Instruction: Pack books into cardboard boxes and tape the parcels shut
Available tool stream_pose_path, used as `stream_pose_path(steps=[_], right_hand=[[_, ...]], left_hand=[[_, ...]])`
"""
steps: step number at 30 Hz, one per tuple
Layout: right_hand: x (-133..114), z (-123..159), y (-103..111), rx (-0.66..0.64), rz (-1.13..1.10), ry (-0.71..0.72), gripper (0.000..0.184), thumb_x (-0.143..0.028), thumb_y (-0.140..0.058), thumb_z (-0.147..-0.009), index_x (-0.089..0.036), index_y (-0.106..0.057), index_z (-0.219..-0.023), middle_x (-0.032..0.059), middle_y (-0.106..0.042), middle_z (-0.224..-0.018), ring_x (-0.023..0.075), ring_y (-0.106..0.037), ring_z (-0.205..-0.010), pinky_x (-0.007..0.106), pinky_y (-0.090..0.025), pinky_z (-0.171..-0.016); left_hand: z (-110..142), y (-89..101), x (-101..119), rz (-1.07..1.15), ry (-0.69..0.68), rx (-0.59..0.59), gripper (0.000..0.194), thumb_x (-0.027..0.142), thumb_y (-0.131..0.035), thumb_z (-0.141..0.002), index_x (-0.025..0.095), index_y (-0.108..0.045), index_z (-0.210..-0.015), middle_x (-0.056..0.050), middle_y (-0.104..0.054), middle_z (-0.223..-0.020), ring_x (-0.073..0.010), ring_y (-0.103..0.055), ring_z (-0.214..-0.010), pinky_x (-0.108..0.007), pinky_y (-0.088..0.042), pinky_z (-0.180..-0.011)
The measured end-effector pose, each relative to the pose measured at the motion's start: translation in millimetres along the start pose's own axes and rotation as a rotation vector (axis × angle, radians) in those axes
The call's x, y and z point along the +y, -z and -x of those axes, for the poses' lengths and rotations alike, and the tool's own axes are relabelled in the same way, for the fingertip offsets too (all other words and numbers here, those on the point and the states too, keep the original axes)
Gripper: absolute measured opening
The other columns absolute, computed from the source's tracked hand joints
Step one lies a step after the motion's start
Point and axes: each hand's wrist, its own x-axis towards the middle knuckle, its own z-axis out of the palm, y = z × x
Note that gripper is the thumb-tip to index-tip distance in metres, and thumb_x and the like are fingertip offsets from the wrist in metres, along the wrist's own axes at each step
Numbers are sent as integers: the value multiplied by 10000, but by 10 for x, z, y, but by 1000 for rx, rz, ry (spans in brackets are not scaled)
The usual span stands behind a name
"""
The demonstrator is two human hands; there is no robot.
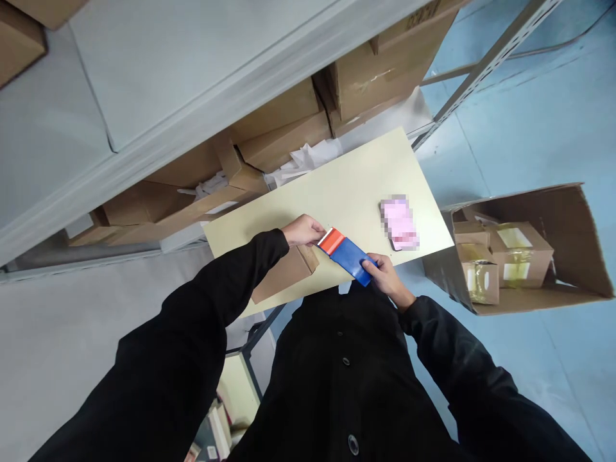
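A flat, narrow blue packet (353, 258) with an orange band and a white edge at its upper left end is held over the table's near side. My right hand (382, 273) grips its lower right end, thumb on top. At the banded end, my left hand (304, 230) pinches the white edge between its fingers. Below my left wrist, partly covered by my sleeve, a brown cardboard box (283, 273) lies on the pale yellow table (346, 179). What the packet contains is hidden.
A pixelated pink item (400, 222) lies on the table's right part. To the right, an open carton (577, 244) on the floor holds smaller taped boxes (520, 253). Shelving with cardboard boxes (385, 70) and white paper (308, 157) stands behind the table; a grey shelf (192, 64) overhangs it.
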Motion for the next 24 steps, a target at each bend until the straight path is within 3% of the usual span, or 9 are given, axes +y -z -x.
stream_pose_path(steps=[6, 10, 13, 24], right_hand=[[109, -131, -36, 55, -282, -199, 505, -665, -656, -663, -171, -585, -584, -21, -535, -520, 90, -421, -457, 238, -373, -476], [275, -10, 165, 103, -368, -353, 484, -636, -687, -660, -159, -635, -597, 5, -605, -521, 106, -483, -442, 243, -409, -467], [403, 122, 296, 98, -392, -456, 472, -615, -700, -665, -151, -652, -590, 23, -621, -509, 119, -516, -434, 249, -427, -458], [528, 318, 323, -2, -322, -597, 474, -608, -676, -723, -136, -712, -700, 90, -712, -666, 178, -623, -559, 292, -511, -552]], left_hand=[[-245, 205, 182, -202, 203, -50, 144, 221, -740, -687, 124, -678, -601, -7, -628, -518, -96, -588, -491, -206, -457, -534], [-355, 509, 206, -360, 289, 41, 197, 221, -769, -667, 116, -643, -556, -22, -630, -514, -120, -619, -528, -241, -498, -600], [-463, 646, 170, -489, 358, -18, 191, 249, -770, -658, 124, -653, -574, -43, -673, -588, -154, -662, -606, -264, -520, -640], [-767, 252, 78, -1212, 361, -189, 151, 202, -744, -585, 167, -640, -482, -26, -618, -468, -196, -657, -592, -274, -493, -643]])
